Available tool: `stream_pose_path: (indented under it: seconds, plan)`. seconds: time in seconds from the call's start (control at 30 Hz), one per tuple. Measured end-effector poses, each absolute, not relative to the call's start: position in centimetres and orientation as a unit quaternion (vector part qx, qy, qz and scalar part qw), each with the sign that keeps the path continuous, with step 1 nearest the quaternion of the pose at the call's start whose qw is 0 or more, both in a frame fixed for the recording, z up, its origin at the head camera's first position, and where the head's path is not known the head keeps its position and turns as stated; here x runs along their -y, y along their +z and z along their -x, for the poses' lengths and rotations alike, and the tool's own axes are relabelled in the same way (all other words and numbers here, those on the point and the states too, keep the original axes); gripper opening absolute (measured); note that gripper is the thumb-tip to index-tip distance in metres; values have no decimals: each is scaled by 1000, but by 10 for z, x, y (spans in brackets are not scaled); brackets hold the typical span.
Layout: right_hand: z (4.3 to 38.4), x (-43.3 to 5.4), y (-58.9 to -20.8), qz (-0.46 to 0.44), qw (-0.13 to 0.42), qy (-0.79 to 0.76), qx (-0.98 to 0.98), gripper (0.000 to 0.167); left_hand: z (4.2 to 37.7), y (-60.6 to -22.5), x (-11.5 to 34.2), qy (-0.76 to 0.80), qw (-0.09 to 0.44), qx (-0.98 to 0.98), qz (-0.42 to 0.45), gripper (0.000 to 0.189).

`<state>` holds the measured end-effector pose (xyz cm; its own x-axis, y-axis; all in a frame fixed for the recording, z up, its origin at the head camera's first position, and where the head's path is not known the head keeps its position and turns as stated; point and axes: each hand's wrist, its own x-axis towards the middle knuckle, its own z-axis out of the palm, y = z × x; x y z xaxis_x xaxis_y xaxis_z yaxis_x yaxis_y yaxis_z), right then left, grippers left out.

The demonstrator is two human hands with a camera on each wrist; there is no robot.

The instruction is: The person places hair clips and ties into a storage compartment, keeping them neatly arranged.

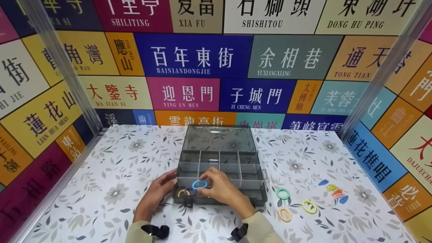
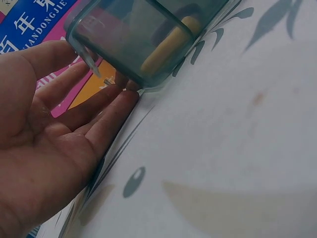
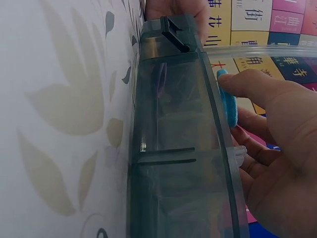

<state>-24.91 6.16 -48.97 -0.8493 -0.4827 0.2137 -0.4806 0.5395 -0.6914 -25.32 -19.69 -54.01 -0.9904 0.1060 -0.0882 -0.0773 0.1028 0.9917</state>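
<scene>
beige sleeves [image 1: 136, 232] with black straps [image 1: 161, 231] at the cuffs reach in from below, facing a wall [image 1: 199, 55] of bright panels lettered in chinese and roman script. across the table [image 1: 101, 189] runs a grey leaf-and-flower print. at its middle sits a smoky, see-through box [image 1: 209, 201], the lid [image 1: 219, 140] thrown back toward the wall. the left hand [image 1: 160, 189], fingers apart and nearly straight, touches the box's left side. the right hand [image 1: 221, 185] pinches a blue ring [image 3: 228, 99] between thumb and finger above the front-left compartment, where a tan ring [image 2: 171, 45] and a purple ring [image 3: 162, 80] lie. to the box's right on the cloth are a green ring [image 1: 282, 198], a yellow ring [image 1: 303, 204] and a peach ring [image 1: 285, 220]; farther right, five small clips [image 1: 337, 193] lie in a slanting row, two of them blue, the others yellow, orange and pink.
</scene>
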Motion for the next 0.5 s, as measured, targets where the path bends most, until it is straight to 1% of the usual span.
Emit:
stream_pose_path:
  seconds: [0.5]
  plan:
    - [249,-61,-490,279,-6,-381,-882,29,253,-541,197,675,62,-735,-17,49]
